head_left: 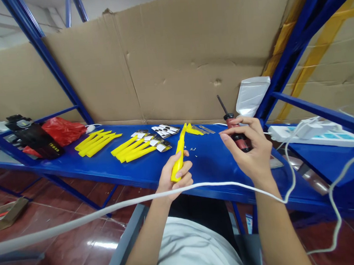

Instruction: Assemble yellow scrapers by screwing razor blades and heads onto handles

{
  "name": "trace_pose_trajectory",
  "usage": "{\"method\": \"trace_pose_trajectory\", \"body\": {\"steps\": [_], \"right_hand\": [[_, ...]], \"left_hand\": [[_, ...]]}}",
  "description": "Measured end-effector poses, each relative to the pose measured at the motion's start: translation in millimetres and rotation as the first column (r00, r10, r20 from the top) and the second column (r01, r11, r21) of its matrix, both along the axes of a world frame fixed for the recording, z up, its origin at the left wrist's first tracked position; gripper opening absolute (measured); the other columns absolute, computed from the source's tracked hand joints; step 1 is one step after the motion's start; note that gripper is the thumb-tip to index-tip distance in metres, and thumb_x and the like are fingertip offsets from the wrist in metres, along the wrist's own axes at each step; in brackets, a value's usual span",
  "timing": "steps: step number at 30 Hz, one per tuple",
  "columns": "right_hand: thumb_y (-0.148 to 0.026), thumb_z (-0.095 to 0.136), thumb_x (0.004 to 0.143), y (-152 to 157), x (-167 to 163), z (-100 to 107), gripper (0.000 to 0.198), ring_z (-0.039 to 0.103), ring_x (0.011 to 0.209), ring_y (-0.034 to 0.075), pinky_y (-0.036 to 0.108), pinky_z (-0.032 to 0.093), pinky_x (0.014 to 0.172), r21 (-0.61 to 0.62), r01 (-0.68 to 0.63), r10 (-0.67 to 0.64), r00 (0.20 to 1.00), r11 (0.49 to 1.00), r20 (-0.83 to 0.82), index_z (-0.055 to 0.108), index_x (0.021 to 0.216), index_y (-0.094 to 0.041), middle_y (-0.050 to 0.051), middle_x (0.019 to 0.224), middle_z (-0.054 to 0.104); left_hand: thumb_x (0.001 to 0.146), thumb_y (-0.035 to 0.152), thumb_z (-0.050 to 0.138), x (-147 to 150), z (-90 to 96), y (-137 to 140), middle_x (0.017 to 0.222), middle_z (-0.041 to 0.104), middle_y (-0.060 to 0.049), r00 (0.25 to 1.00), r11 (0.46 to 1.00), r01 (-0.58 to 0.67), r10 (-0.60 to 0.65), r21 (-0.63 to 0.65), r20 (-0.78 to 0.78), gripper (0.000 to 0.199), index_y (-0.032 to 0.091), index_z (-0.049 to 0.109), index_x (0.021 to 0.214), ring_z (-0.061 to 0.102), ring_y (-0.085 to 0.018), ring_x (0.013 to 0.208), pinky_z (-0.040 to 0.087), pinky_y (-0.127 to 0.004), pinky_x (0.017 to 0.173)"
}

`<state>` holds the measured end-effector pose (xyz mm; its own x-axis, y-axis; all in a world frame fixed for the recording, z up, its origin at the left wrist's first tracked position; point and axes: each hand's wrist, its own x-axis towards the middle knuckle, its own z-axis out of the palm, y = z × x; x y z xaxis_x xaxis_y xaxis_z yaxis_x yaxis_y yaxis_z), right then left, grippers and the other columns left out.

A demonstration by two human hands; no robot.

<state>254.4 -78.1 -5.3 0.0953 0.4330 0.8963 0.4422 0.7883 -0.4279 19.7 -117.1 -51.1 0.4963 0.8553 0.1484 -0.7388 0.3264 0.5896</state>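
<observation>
My left hand (168, 178) is wrapped round a yellow plastic handle (179, 162), its narrow end pointing up and away from me. In my right hand (255, 149) is a red and black screwdriver (233, 122), held off the table with its long bit angled up and away. The bit does not touch the handle. Small screws (192, 149) lie on the blue table just beyond the handle. Behind them are small yellow pieces (194, 130) and flat metal strips (207, 129). To the left lie several yellow-handled tools with carded ends (135, 147) and several plain yellow handles (97, 144).
Black-and-white packets (165, 130) lie at the back of the blue table (88, 165). A black bottle (38, 138) and red bag (63, 130) stand left. A power strip (319, 134) sits right. A white cable (205, 184) crosses in front, over my forearms. Cardboard (189, 55) walls the back.
</observation>
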Motion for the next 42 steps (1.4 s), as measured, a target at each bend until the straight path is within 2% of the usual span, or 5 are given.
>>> {"method": "trace_pose_trajectory", "body": {"steps": [11,21,30,36,42], "right_hand": [[-0.033,0.082,0.098,4,2,-4,0.011,0.071,0.123,0.030,0.052,0.059,0.110,0.006,-0.001,0.000,0.997,1.000,0.083,0.083,0.107,-0.026,0.010,0.124,0.068],[-0.050,0.091,0.090,11,2,-14,0.050,0.075,0.101,0.024,0.050,0.067,0.099,-0.133,-0.198,0.215,0.967,0.971,0.133,0.080,0.135,-0.032,0.011,0.135,0.061],[-0.052,0.082,0.098,3,4,-6,0.026,0.067,0.125,0.028,0.047,0.060,0.107,-0.258,-0.273,0.324,0.928,0.927,0.182,0.082,0.100,-0.026,0.011,0.126,0.067],[-0.050,0.081,0.097,-1,11,0,0.031,0.070,0.118,0.027,0.043,0.058,0.104,-0.272,-0.273,0.294,0.955,0.923,0.039,0.074,0.084,-0.023,0.008,0.119,0.069],[-0.046,0.084,0.095,12,21,-8,0.033,0.072,0.121,0.028,0.047,0.054,0.112,-0.165,-0.222,0.190,0.964,0.961,-0.188,0.068,0.078,-0.022,0.008,0.121,0.069]], "left_hand": [[0.104,0.046,0.042,-6,-19.9,3,0.034,0.043,0.003,0.968,0.943,0.232,-0.248,0.240,0.040,0.034,0.022,0.062,0.089,0.032,-0.014,0.020,0.027,-0.022,0.035],[0.094,0.059,0.052,-9,-26.0,1,0.031,0.043,0.001,0.940,0.915,0.340,-0.326,0.219,-0.098,0.038,0.025,0.056,0.079,0.029,-0.016,0.018,0.027,-0.027,0.039],[0.097,0.059,0.049,-12,-22.0,0,0.031,0.044,0.001,0.917,0.892,0.394,-0.364,0.222,-0.163,0.040,0.023,0.062,0.083,0.029,-0.016,0.020,0.029,-0.028,0.039],[0.107,0.054,0.053,-9,4.1,5,0.040,0.048,0.003,0.917,0.986,0.087,-0.025,0.139,-0.399,0.045,0.015,0.070,0.092,0.036,-0.013,0.031,0.032,-0.024,0.041],[0.105,0.063,0.062,-27,46.2,43,0.085,0.081,-0.010,0.465,0.799,-0.058,0.551,0.598,-0.692,0.048,0.016,0.074,0.106,0.075,-0.021,0.069,0.057,-0.029,0.064]]}}
